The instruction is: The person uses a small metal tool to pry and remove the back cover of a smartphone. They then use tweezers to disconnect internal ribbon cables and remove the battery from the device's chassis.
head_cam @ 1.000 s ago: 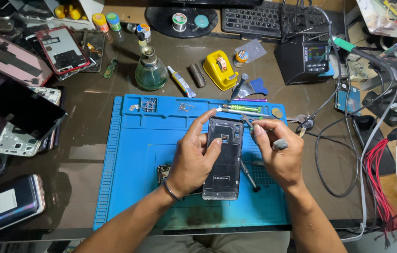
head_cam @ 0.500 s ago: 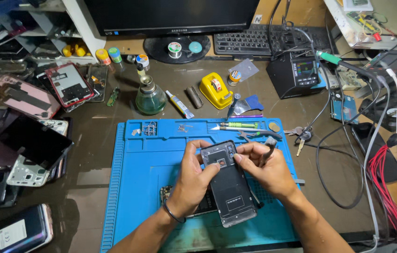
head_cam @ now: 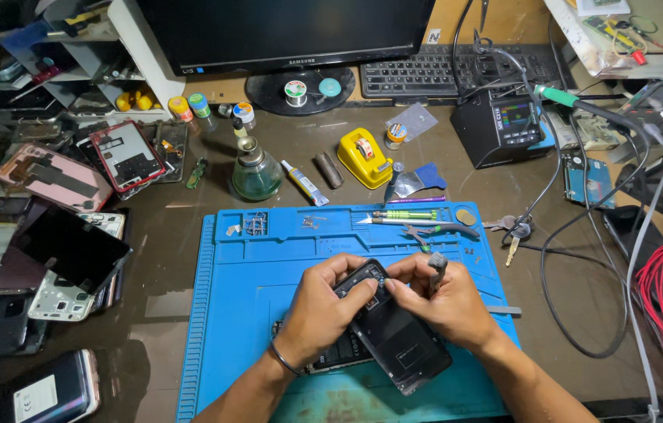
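A dark opened phone (head_cam: 394, 337) is held tilted above the near middle of the blue work mat (head_cam: 237, 313), steadied from the left by the left hand (head_cam: 319, 313), fingers pressed on its top edge. The right hand (head_cam: 445, 301) pinches that same top corner, a grey-handled tool (head_cam: 436, 266) tucked in its fingers, apparently kept ready. Farther off, tweezers (head_cam: 441, 229) lie in the mat's tray. Beyond, on the cluttered brown bench (head_cam: 167, 258), a yellow tape dispenser (head_cam: 364, 155), glass bottle (head_cam: 254, 174), monitor (head_cam: 284, 31) and keyboard (head_cam: 425, 74) are seen.

left hand (head_cam: 319, 309): fingers curled, gripping | right hand (head_cam: 445, 301): curled, apparently pinching | hands touching at fingertips
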